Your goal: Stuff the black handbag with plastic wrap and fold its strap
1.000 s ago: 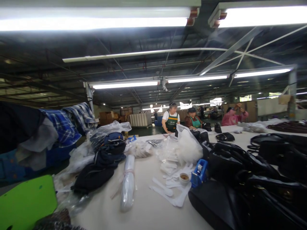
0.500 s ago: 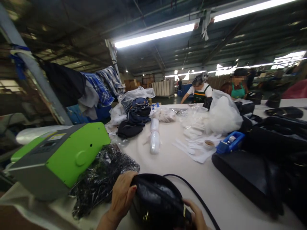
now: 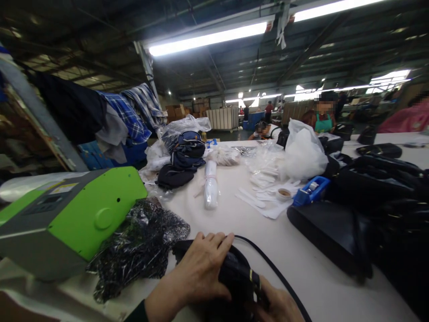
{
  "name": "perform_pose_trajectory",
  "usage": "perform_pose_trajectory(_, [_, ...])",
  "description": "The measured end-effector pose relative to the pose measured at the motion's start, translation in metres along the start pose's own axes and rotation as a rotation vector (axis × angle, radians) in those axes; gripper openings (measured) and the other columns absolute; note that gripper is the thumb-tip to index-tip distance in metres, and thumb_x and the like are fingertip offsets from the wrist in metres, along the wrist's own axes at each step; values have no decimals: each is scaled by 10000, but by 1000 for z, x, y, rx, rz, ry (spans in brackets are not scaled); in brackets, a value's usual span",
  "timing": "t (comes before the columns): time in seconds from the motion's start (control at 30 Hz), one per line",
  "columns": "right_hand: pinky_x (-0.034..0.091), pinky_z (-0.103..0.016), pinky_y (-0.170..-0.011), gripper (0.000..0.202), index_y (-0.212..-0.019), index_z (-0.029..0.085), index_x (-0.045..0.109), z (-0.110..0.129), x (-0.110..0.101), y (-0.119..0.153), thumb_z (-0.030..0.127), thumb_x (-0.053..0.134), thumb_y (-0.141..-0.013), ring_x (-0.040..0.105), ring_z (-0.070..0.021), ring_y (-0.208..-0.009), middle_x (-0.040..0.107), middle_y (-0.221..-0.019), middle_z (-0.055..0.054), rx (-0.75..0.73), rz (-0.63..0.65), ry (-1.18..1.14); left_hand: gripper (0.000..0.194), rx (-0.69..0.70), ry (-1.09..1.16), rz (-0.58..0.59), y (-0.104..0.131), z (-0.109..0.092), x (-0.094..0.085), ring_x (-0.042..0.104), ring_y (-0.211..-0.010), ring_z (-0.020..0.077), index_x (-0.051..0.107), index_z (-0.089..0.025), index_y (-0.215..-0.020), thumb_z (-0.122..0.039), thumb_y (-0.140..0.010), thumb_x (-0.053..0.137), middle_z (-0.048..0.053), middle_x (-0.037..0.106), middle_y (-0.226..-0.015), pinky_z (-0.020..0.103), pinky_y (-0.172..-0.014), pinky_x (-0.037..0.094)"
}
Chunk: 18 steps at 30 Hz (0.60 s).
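Observation:
A glossy black handbag [image 3: 238, 273] with gold-coloured metal fittings lies at the near edge of the white table. My left hand [image 3: 203, 266] is laid over its top, fingers bent across the upper edge and thumb lower on the near side, gripping it. On the bag's right side, my right hand [image 3: 279, 302] holds it close to a strap end with a gold fitting; some of those fingertips are hidden. A long black strap [image 3: 276, 270] curves over the table to the right of the bag.
Crumpled black plastic film [image 3: 137, 250] lies left, against a green and grey machine [image 3: 97, 214]. On the right are a blue tape dispenser [image 3: 311, 190] and several black bags [image 3: 330, 235]. A plastic-wrapped white roll [image 3: 211, 185] lies ahead. Co-workers are across the table.
My left hand has moved from the bag's left edge rightward over its top. My right hand stays at the right side. A co-worker across the table has bent lower.

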State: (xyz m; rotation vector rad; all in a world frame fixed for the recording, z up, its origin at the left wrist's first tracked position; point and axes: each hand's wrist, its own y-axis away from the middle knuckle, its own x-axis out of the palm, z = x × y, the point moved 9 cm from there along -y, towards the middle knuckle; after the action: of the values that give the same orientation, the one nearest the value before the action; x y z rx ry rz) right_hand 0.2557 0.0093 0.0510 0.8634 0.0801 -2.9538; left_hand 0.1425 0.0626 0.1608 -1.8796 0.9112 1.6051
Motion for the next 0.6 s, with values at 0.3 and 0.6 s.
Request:
perform_pose_trajectory(0.3, [395,-246,-608,155,-659,197,470,-47,-6,-6,203,412,-802,567,-156,-649,565,-684,0,73,-62,347,371,-146,-133,-61,-2,30,-4,568,-789,258,564,-157,-796,-431,-652,768,60,618,-812,323,-690,385])
perform_pose_trajectory(0.6, [433,-305,-615,192,-777,210,568,-65,-126,-11,190,384,-830,620,-212,-700,612,-841,-56,114,-352,771,265,-352,-186,-175,18,69,-59,574,-754,224,559,-183,-761,-363,-690,740,15,605,-764,275,-638,347])
